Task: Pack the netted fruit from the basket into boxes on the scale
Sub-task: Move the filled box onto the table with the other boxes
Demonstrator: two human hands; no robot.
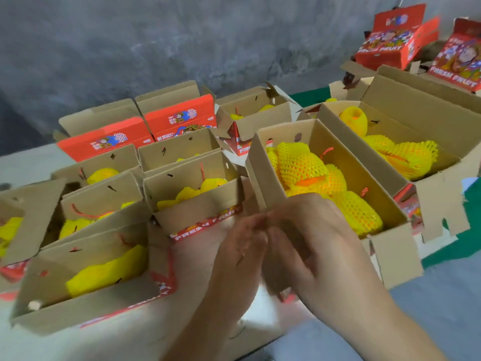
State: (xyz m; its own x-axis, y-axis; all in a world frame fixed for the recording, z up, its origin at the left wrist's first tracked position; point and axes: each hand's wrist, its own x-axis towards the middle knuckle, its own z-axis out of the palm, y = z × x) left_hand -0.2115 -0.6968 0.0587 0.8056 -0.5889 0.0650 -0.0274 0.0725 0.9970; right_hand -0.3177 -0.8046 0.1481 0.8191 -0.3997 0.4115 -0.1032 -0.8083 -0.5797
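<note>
I see my left hand [242,246] and right hand [312,235] meeting at the near flap of the open box [263,168]; blurred, so either grip I cannot tell; netted fruit [299,162] lies inside it.

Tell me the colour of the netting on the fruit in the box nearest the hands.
Yellow netting, orange showing through; head view.

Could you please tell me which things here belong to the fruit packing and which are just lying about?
Job in hand:
- open box at the hands
- netted fruit inside it
- left hand
- right hand

Lying about:
- red printed boxes at the back
- green mat
</note>
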